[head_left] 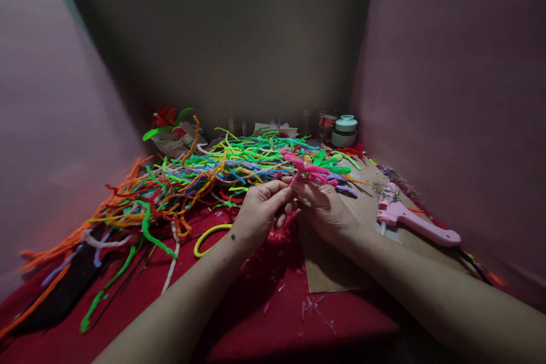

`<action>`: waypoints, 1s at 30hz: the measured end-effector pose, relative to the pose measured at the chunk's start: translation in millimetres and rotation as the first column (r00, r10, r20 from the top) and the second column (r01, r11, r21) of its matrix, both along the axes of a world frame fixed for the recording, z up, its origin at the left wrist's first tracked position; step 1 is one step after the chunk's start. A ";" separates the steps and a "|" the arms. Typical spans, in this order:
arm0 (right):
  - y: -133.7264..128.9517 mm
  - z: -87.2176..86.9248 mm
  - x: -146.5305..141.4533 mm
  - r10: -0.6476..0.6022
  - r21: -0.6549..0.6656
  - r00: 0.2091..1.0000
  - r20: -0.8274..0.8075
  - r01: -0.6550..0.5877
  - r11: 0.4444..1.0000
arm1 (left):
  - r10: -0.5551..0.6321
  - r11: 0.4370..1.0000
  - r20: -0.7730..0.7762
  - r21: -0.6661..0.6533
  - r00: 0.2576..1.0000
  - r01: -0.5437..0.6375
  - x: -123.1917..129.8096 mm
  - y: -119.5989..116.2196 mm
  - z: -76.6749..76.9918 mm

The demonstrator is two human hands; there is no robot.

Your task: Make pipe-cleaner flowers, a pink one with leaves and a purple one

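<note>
A pink flower (307, 168) of fuzzy pipe cleaners is pinched at its base between my two hands, its petals spreading up and to the right. My left hand (265, 205) is closed, thumb and forefinger meeting at the flower's lower end. My right hand (321, 207) is closed on it from the other side, fingertips touching those of the left. Behind the hands lies a wide heap of pipe cleaners (213, 168) in green, orange, purple, white and blue. Under my left wrist, the yellow handle loop (209, 239) of some tool shows; the rest of it is hidden.
A pink hot glue gun (409, 222) lies at the right on a cardboard sheet (341, 273). Red cloth (256, 318) with pink scraps covers the table. At the back stand a teal-lidded jar (344, 129) and a red flower (164, 116). Walls close in both sides.
</note>
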State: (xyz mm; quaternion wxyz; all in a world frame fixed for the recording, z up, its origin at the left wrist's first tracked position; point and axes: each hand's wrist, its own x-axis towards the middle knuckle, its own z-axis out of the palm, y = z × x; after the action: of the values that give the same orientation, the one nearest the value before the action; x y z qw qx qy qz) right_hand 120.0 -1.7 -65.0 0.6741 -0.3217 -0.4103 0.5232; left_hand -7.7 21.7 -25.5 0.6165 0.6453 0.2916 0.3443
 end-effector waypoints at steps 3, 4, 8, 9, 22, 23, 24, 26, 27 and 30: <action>-1.6 1.3 -1.7 0.002 0.042 1.000 -0.015 -0.001 0.999 | 0.180 0.936 -0.152 0.332 0.972 -0.121 1.5 -3.9 -6.1; -2.2 2.2 -2.0 -0.013 0.042 1.000 -0.011 0.013 0.999 | 0.248 0.882 -0.174 0.447 0.953 -0.147 1.2 -4.1 -9.4; -4.0 6.2 -3.2 -0.076 0.014 0.997 0.035 0.076 0.997 | 0.421 0.641 -0.196 0.755 0.886 -0.138 -2.6 -0.3 -21.3; -4.5 7.3 -3.6 -0.093 0.015 0.995 0.047 0.092 0.996 | 0.420 0.624 -0.201 0.772 0.885 -0.121 -3.4 0.8 -22.4; -5.6 12.2 -0.1 -0.036 -0.021 0.999 0.002 0.036 0.999 | 0.323 0.811 -0.103 0.543 0.941 -0.219 1.3 -3.2 -14.4; -5.2 11.3 0.5 -0.032 -0.020 0.999 0.000 0.032 0.999 | 0.314 0.824 -0.104 0.523 0.944 -0.217 1.5 -2.9 -14.6; -5.1 10.8 1.0 -0.033 -0.022 0.999 0.002 0.033 0.999 | 0.304 0.839 -0.106 0.501 0.947 -0.213 1.8 -2.7 -14.5; -5.3 10.8 1.5 -0.054 -0.032 0.999 0.001 0.054 0.998 | 0.275 0.876 -0.116 0.438 0.954 -0.199 2.7 -2.7 -13.0; -5.5 11.1 1.6 -0.064 -0.040 0.998 -0.004 0.064 0.997 | 0.261 0.896 -0.119 0.399 0.958 -0.195 3.2 -3.1 -11.5; -5.4 11.3 0.9 -0.069 -0.068 0.997 -0.045 0.066 0.996 | 0.206 0.957 -0.090 0.228 0.974 -0.182 4.8 -5.7 -4.9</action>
State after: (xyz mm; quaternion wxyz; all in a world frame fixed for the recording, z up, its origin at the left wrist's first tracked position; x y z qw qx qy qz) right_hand 120.9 -7.1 -53.6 0.6899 -0.3450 -0.3654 0.5210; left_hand -2.9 16.1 -30.4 0.4877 0.6957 0.3483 0.3962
